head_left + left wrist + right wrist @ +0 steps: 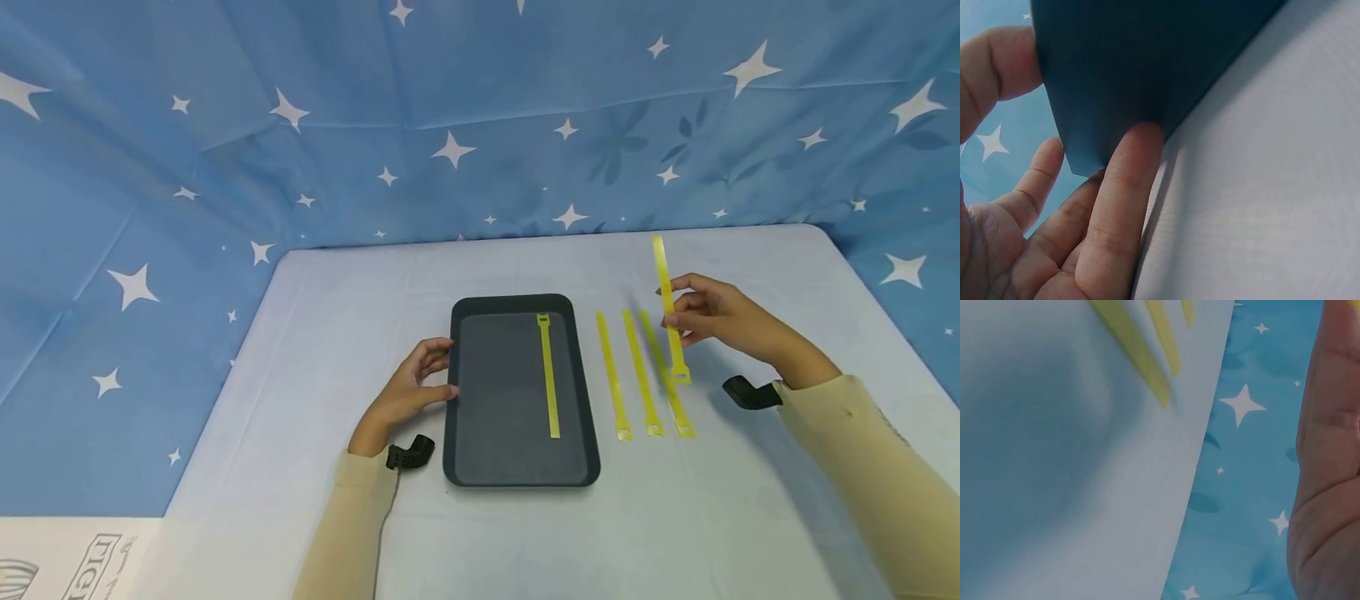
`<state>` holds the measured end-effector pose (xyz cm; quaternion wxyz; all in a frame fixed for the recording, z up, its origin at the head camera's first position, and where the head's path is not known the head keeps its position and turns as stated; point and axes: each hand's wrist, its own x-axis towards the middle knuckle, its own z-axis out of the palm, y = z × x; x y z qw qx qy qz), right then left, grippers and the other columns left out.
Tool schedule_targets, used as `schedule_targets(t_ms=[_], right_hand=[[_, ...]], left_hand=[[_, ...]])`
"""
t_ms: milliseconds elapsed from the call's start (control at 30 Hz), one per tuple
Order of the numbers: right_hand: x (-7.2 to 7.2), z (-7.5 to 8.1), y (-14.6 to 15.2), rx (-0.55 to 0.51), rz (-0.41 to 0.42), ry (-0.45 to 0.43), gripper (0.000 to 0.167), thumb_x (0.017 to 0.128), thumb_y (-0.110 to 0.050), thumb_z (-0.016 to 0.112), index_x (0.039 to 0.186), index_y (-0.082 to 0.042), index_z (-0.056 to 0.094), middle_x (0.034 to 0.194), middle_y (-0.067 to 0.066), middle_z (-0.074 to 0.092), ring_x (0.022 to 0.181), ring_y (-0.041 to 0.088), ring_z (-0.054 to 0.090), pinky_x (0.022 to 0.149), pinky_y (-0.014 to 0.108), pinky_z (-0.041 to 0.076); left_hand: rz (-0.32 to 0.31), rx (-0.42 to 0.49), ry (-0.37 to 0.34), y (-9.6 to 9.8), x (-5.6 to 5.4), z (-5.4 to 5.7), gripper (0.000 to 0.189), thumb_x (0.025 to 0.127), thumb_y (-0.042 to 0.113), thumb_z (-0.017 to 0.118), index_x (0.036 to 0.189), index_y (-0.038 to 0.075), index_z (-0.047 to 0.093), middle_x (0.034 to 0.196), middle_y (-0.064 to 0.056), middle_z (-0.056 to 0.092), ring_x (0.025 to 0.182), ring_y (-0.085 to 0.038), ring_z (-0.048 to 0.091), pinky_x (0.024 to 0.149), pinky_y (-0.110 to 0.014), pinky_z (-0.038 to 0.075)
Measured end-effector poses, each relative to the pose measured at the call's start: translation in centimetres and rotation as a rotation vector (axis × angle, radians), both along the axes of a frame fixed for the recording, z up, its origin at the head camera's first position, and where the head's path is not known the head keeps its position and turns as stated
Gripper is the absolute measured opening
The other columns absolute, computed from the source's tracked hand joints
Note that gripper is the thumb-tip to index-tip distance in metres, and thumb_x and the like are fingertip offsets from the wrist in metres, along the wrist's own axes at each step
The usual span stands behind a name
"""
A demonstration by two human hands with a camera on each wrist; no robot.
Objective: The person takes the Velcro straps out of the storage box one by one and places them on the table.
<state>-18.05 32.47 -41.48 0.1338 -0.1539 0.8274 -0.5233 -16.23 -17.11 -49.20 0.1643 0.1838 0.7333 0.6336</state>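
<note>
In the head view my left hand [411,385] holds the left side of a dark grey tray [450,450], thumb at the rim. The left wrist view shows its fingers [1119,212] against the tray's outer wall [1104,81]. My right hand [723,321] pinches a yellow cable tie [663,267] by its middle, slotted head towards me, raised over the table. One yellow cable tie [550,379] lies lengthwise in the tray, its head at the far end. Beside the tray lie a left tie [611,375], a middle tie [642,371] and a right tie [667,379].
A white cloth [517,542] covers the table. Behind it hangs a blue curtain [480,192] with white stars. Black wrist cameras are strapped on the left wrist [411,452] and the right wrist [750,393]. A printed white sheet [75,558] shows at the lower left.
</note>
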Motion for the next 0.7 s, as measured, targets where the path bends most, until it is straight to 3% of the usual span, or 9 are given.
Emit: schedule_targets(t_ms=[167, 433, 700], right_hand=[[0.5, -0.3, 1.1, 0.056, -0.028, -0.057, 0.039, 0.110, -0.005, 0.063, 0.143, 0.008, 0.048, 0.097, 0.010, 0.065, 0.083, 0.021, 0.066, 0.075, 0.037, 0.065], [1.0, -1.6, 2.5, 0.118, -0.081, -0.165, 0.044, 0.109, -0.005, 0.063, 0.146, 0.009, 0.046, 0.101, 0.011, 0.064, 0.082, 0.019, 0.069, 0.077, 0.035, 0.064], [1.4, -2.8, 3.3, 0.137, -0.061, -0.313, 0.054, 0.108, -0.007, 0.066, 0.150, 0.013, 0.037, 0.101, 0.012, 0.063, 0.081, 0.018, 0.069, 0.078, 0.032, 0.063]], left_hand=[[0.000, -0.004, -0.002, 0.0, 0.0, -0.1, 0.073, 0.093, 0.000, 0.074, 0.157, -0.005, 0.040, 0.161, -0.029, 0.047, 0.147, -0.048, 0.045, 0.123, -0.065, 0.030], [0.000, -0.005, -0.009, 0.0, 0.0, 0.0, 0.075, 0.092, -0.001, 0.074, 0.158, -0.006, 0.039, 0.162, -0.029, 0.046, 0.148, -0.048, 0.044, 0.125, -0.065, 0.026], [0.007, -0.016, 0.001, 0.1, 0.1, 0.0, 0.074, 0.092, 0.000, 0.074, 0.157, -0.006, 0.040, 0.161, -0.029, 0.047, 0.148, -0.049, 0.045, 0.125, -0.067, 0.024]])
